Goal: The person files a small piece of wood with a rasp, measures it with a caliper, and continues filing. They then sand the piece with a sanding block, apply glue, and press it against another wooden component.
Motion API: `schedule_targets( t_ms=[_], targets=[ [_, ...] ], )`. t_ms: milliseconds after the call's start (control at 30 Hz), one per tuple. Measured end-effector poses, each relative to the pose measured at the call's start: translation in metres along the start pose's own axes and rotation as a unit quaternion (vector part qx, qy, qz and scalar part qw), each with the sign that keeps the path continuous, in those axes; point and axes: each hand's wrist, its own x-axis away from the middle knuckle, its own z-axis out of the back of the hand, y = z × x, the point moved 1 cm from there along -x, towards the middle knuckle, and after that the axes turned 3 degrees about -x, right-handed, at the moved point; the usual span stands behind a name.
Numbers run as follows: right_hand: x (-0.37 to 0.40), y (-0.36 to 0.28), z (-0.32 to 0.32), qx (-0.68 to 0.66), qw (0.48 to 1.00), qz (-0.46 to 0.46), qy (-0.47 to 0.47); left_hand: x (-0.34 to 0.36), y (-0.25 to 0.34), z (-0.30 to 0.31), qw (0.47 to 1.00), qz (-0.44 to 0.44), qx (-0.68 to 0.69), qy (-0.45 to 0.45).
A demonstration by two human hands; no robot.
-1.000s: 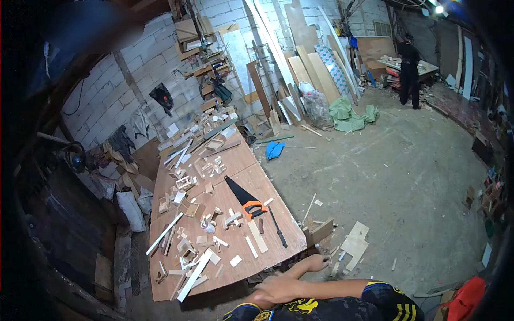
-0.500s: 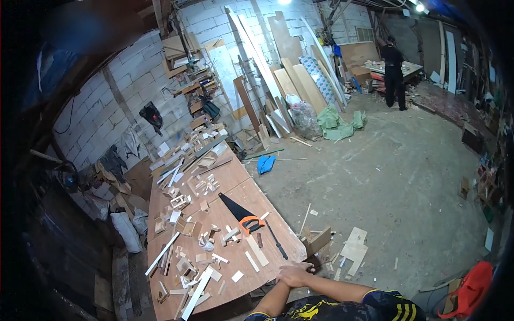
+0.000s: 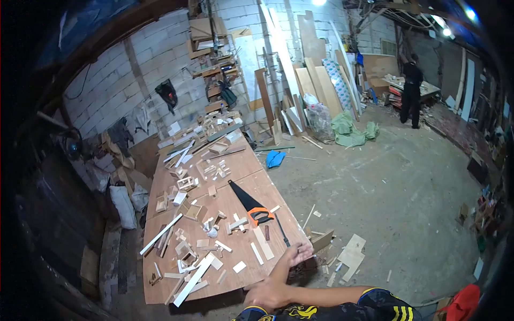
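Observation:
My left hand (image 3: 300, 253) is stretched out at the table's near right corner, fingers extended and nothing in it. Beside it lies a slim dark tool (image 3: 281, 230), perhaps a file; its handle end is close to my fingers. My right hand (image 3: 265, 294) is wrapped over my left forearm (image 3: 279, 272) near the elbow, its fingertips mostly hidden. Farther up the table rests a handsaw (image 3: 248, 203) with a black blade and orange handle. Small wooden strips (image 3: 263, 243) and a short dark brown block (image 3: 266, 232) lie near the saw.
The wooden table (image 3: 257, 184) carries many offcuts, small wooden boxes (image 3: 191, 210) and a long white strip (image 3: 193, 281). Plywood scraps (image 3: 352, 257) lie on the floor to the right. Boards (image 3: 313, 85) lean on the far wall. A person in dark clothes (image 3: 412, 91) stands at another table.
My right hand has slid from around my left wrist down to the forearm near the elbow. My left hand has opened out. The view has shifted slightly; the table things lie as before.

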Motion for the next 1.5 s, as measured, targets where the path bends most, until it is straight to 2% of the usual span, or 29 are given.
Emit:
schedule_targets(
  t_ms=[67,100,133,167,200,233,267,300,367,400,467,533,567,600,633,667,700,733,800,833,900,933,967,1033,1100,1167,1233,1400,1500],
  targets=[
    [0.02,0.038,-0.001,0.031,0.992,-0.088,0.089,0.02,0.018,-0.014,0.996,-0.029,0.086,0.008],
    [0.04,0.068,0.002,0.114,0.979,-0.113,0.126,0.029,0.024,-0.014,0.988,-0.068,0.135,-0.033],
    [0.049,0.073,0.018,0.15,0.949,-0.162,0.226,0.037,0.025,-0.011,0.974,-0.107,0.185,-0.074],
    [0.064,0.082,0.032,0.315,0.919,-0.144,0.189,0.047,0.022,-0.009,0.972,-0.111,0.195,-0.075],
    [0.086,0.099,0.03,0.317,0.889,-0.302,0.136,0.057,0.02,-0.006,0.978,-0.125,0.154,-0.06],
    [0.092,0.091,0.042,0.368,0.848,-0.311,0.22,0.062,0.022,0.0,0.983,-0.139,0.112,-0.045],
    [0.095,0.083,0.052,0.413,0.798,-0.314,0.305,0.061,0.017,0.024,0.985,-0.086,0.137,-0.052],
    [0.101,0.082,0.056,0.415,0.801,-0.31,0.301,0.072,0.018,0.034,0.984,-0.091,0.142,-0.053],
    [0.114,0.082,0.056,0.346,0.76,-0.369,0.408,0.1,0.017,0.046,0.984,-0.088,0.154,0.003],
    [0.113,0.084,0.052,0.345,0.761,-0.372,0.405,0.103,0.017,0.059,0.981,-0.095,0.169,0.031],
    [0.111,0.089,0.042,0.199,0.816,-0.334,0.427,0.103,0.021,0.077,0.973,-0.11,0.195,0.063],
    [0.085,0.088,0.019,0.211,0.861,-0.306,0.348,0.127,0.033,0.062,0.962,-0.117,0.217,0.12],
    [0.067,0.09,0.003,0.168,0.892,-0.31,0.282,0.116,0.036,0.068,0.963,-0.111,0.215,0.119],
    [0.03,0.075,-0.006,0.139,0.931,-0.234,0.242,0.093,0.043,0.079,0.965,-0.113,0.223,0.084],
    [0.006,0.067,-0.024,0.109,0.959,-0.219,0.145,0.077,0.041,0.085,0.965,-0.11,0.232,0.05],
    [-0.023,0.047,-0.042,0.073,0.983,-0.132,0.104,0.072,0.044,0.081,0.968,-0.122,0.214,0.037],
    [-0.048,0.031,-0.051,0.037,0.996,-0.043,0.065,0.068,0.055,0.072,0.971,-0.134,0.196,0.023],
    [-0.06,0.028,-0.056,0.035,0.995,-0.054,0.074,0.073,0.062,0.061,0.974,-0.121,0.192,0.023],
    [-0.077,0.026,-0.058,0.133,0.991,0.018,0.024,0.092,0.079,0.04,0.978,-0.139,0.154,-0.003],
    [-0.073,0.038,-0.059,0.137,0.99,0.012,0.03,0.094,0.08,0.045,0.98,-0.133,0.148,-0.007],
    [-0.05,0.084,-0.05,0.197,0.974,-0.08,0.083,0.097,0.085,0.057,0.973,-0.14,0.184,-0.023],
    [-0.038,0.096,-0.033,0.285,0.939,-0.133,0.137,0.105,0.073,0.061,0.965,-0.156,0.208,0.031],
    [-0.025,0.105,-0.014,0.365,0.894,-0.18,0.191,0.095,0.054,0.087,0.965,-0.157,0.209,0.031],
    [-0.001,0.118,-0.006,0.389,0.831,-0.338,0.209,0.057,0.022,0.142,0.957,-0.106,0.199,-0.182],
    [0.032,0.132,-0.012,0.329,0.775,-0.489,0.229,0.139,0.029,0.106,0.96,-0.097,0.192,-0.179],
    [0.067,0.136,-0.02,0.211,0.767,-0.531,0.294,0.2,0.034,0.088,0.962,-0.092,0.187,-0.175],
    [0.093,0.132,-0.03,-0.004,0.799,-0.495,0.342,0.23,0.028,0.108,0.969,-0.097,0.185,-0.13],
    [0.106,0.108,-0.052,-0.137,0.803,-0.505,0.285,0.249,0.022,0.149,0.975,-0.131,0.151,-0.093],
    [0.061,0.073,-0.036,-0.227,0.789,-0.495,0.283,0.248,0.031,0.135,0.981,-0.133,0.1,-0.095]
  ],
)
